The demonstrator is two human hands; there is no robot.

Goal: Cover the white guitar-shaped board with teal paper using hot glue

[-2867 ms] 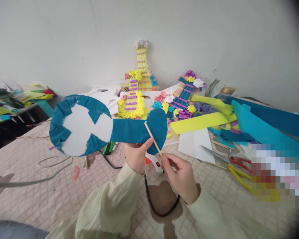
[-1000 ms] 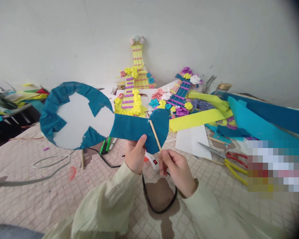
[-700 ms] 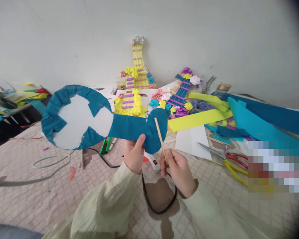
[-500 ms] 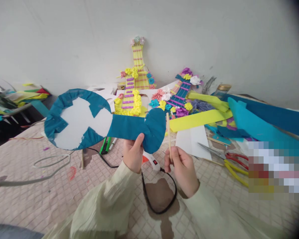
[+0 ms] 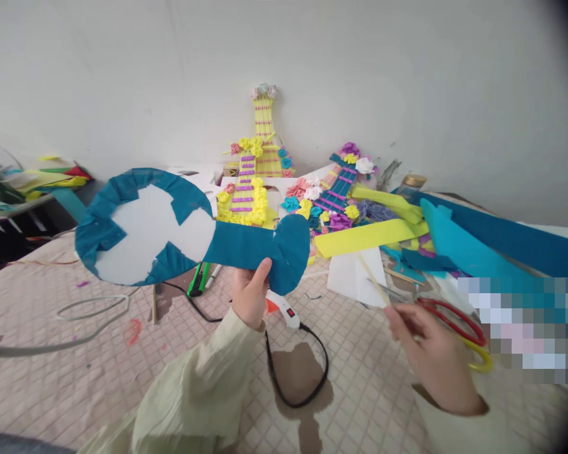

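A blue panel is held up above the table, tilted slightly, its broad oval end at the left, a narrow neck in the middle and a smaller rounded end at the right. The person's left hand grips the panel from below where the neck meets the smaller end, thumb on the near face. To the right of the panel and apart from it, the right hand, a little blurred, pinches a thin pale stick between thumb and fingers.

A light, firm grip near the neck would probably suit, since the wide end may sag or twist; the stick is best kept clear of the scissors just beside the right hand.

The panel's covering looks like thin paper or cloth, pleated around the oval and folded over a smooth white backing in pointed tabs. The stick is straight and slender, seemingly wooden.

Below the panel's smaller end lies a white tool with a red switch and a looping black cord. Beyond the panel stand decorations with crinkled flowers. A quilted, diamond-patterned tablecloth spreads beneath the panel.
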